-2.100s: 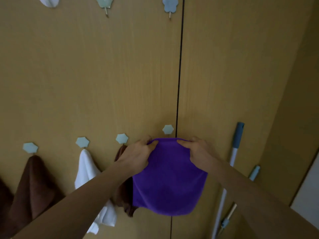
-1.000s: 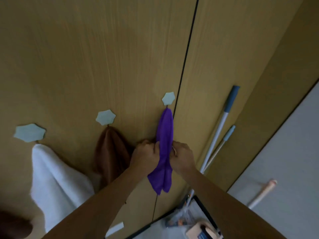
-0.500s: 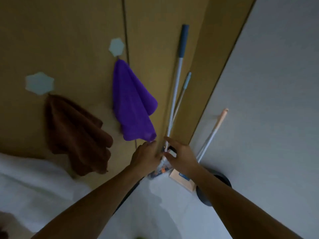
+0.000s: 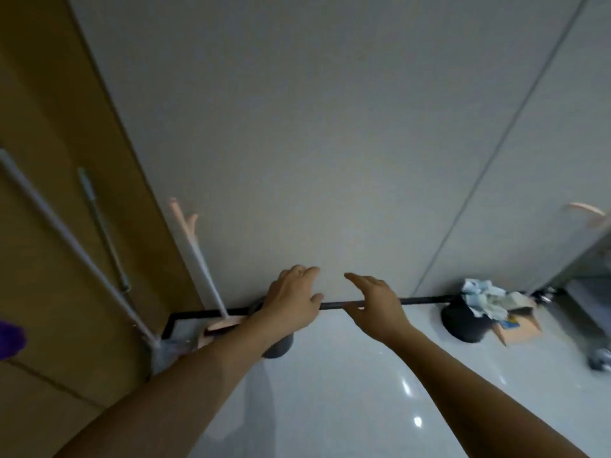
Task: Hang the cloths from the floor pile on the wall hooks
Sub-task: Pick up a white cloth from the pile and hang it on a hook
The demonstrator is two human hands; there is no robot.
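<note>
Only a corner of the purple cloth (image 4: pixel 11 338) shows at the left edge, hanging against the wooden wall (image 4: pixel 59 226). The hooks and the floor pile are out of view. My left hand (image 4: pixel 292 305) and my right hand (image 4: pixel 377 304) are stretched out side by side in front of the grey wall (image 4: pixel 314 143), a small gap between them. Both have relaxed fingers and hold nothing.
Two mop poles (image 4: pixel 66 239) and a peach-handled brush (image 4: pixel 195 256) lean in the corner at left. A black bin (image 4: pixel 468 320) stuffed with crumpled paper and a cardboard box (image 4: pixel 519 322) stand on the glossy white floor (image 4: pixel 347 408) at right. A black baseboard strip runs along the grey wall.
The purple cloth went onto its hook and both hands let go of it. My view has swung right from the wooden wall to the grey wall and floor; both hands are now empty.
</note>
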